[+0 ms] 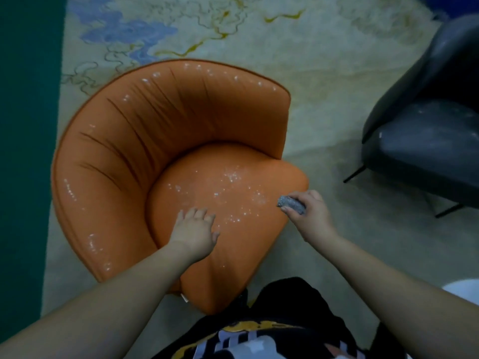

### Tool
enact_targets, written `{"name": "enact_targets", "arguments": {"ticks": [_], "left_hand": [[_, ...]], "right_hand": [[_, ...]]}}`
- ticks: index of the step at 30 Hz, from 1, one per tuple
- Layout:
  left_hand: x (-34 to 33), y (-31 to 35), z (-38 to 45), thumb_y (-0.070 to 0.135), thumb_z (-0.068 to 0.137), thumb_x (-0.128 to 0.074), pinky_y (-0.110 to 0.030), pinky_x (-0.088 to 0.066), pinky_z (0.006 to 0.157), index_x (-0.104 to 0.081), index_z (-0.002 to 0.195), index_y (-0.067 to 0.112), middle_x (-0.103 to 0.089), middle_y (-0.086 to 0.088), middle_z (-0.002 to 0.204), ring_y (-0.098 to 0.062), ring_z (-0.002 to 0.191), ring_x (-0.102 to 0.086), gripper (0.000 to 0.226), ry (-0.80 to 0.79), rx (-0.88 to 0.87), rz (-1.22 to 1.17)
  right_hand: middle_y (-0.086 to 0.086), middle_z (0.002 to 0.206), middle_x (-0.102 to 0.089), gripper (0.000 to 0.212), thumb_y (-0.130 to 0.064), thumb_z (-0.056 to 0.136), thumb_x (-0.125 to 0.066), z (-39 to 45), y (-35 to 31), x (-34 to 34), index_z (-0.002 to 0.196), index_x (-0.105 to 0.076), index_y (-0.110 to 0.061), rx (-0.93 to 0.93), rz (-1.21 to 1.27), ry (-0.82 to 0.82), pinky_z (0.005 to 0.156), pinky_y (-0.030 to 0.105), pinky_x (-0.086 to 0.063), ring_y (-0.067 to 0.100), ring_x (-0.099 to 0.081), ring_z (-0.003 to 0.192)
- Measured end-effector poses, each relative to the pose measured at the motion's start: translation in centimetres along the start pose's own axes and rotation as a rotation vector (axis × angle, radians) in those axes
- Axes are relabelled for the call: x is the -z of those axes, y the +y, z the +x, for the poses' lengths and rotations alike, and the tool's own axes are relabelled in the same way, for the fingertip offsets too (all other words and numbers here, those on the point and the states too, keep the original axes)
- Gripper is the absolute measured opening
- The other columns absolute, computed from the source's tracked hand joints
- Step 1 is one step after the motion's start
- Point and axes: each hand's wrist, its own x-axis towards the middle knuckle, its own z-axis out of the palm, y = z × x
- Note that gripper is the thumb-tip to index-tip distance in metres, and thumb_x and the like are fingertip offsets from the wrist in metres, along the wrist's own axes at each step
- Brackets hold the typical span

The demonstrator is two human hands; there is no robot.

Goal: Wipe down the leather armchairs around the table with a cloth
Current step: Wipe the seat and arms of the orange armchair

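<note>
An orange leather armchair with a curved pleated back stands below me, its seat cushion speckled with white specks. My left hand lies flat on the near part of the seat, fingers spread, holding nothing. My right hand hovers at the seat's right edge, closed around a small bunched grey cloth. A dark grey leather armchair on thin black legs stands to the right, cut off by the frame edge.
Both chairs stand on a pale patterned carpet with blue and yellow swirls. A dark green floor strip runs along the left. A white object shows at the lower right edge. My dark shirt fills the bottom.
</note>
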Motion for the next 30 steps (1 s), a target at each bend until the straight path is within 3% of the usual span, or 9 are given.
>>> {"name": "enact_targets", "arguments": {"ticks": [4,10,13,17,20,23,30], "left_hand": [[-0.8,-1.3,0.9,0.047,0.099,-0.029,-0.053,-0.005,0.117,-0.022,0.153,0.022,-0.022,-0.005,0.160,-0.028,0.147,-0.014,0.059,-0.003,0.010,0.106],[-1.7,-1.4,3.9,0.039,0.101,-0.025,-0.056,-0.004,0.116,-0.017,0.154,0.018,-0.017,-0.009,0.161,-0.032,0.148,-0.010,0.057,-0.153,0.130,0.197],[-1.3,-1.0,5.7,0.032,0.100,-0.029,-0.056,-0.004,0.117,-0.019,0.154,0.019,-0.017,-0.009,0.161,-0.031,0.148,-0.010,0.056,-0.199,0.257,0.104],[-1.5,-1.2,8.0,0.029,0.100,-0.029,-0.054,-0.003,0.118,-0.018,0.154,0.020,-0.015,-0.007,0.162,-0.029,0.149,-0.009,0.056,-0.229,0.444,-0.054],[-2.6,-1.9,9.3,0.036,0.101,-0.030,-0.052,-0.004,0.119,-0.017,0.154,0.022,-0.015,-0.005,0.162,-0.027,0.149,-0.009,0.057,-0.191,0.547,-0.160],[-4.5,-3.5,10.5,0.041,0.100,-0.029,-0.050,-0.006,0.119,-0.019,0.154,0.024,-0.017,-0.004,0.161,-0.026,0.148,-0.011,0.057,-0.142,0.629,-0.252],[-11.9,-7.2,15.2,0.049,0.097,-0.032,-0.046,-0.009,0.119,-0.017,0.153,0.028,-0.017,-0.001,0.161,-0.025,0.148,-0.013,0.062,-0.069,0.750,-0.412]], "right_hand": [[-0.001,0.091,-0.048,0.029,-0.020,0.075,-0.078,4.7,-0.5,-1.6,0.103,-0.070,-0.014,0.085,-0.045,-0.125,0.078,0.020,-0.035,0.014,-0.050,0.086],[0.004,0.101,-0.050,0.032,-0.027,0.082,-0.072,12.8,-1.1,-4.4,0.112,-0.067,-0.016,0.191,-0.067,-0.401,0.083,0.027,-0.043,0.018,-0.053,0.092],[0.000,0.099,-0.046,0.033,-0.031,0.085,-0.069,16.5,-1.4,-5.7,0.116,-0.065,-0.018,0.267,-0.091,-0.531,0.073,0.031,-0.049,0.014,-0.052,0.082],[-0.004,0.098,-0.046,0.032,-0.030,0.085,-0.069,21.3,-1.9,-8.1,0.115,-0.064,-0.020,0.366,-0.110,-0.622,0.067,0.023,-0.044,0.006,-0.048,0.072],[-0.002,0.102,-0.049,0.035,-0.028,0.084,-0.070,23.7,-2.5,-11.0,0.116,-0.064,-0.019,0.445,-0.129,-0.650,0.079,0.018,-0.041,0.009,-0.052,0.085],[-0.001,0.103,-0.049,0.034,-0.027,0.083,-0.071,25.0,-2.9,-15.1,0.116,-0.064,-0.019,0.462,-0.124,-0.683,0.089,0.028,-0.048,0.013,-0.053,0.093],[-0.001,0.102,-0.049,0.032,-0.026,0.084,-0.070,26.1,-2.0,-26.2,0.115,-0.064,-0.021,0.516,-0.109,-0.747,0.086,0.027,-0.047,0.015,-0.053,0.094]]}}
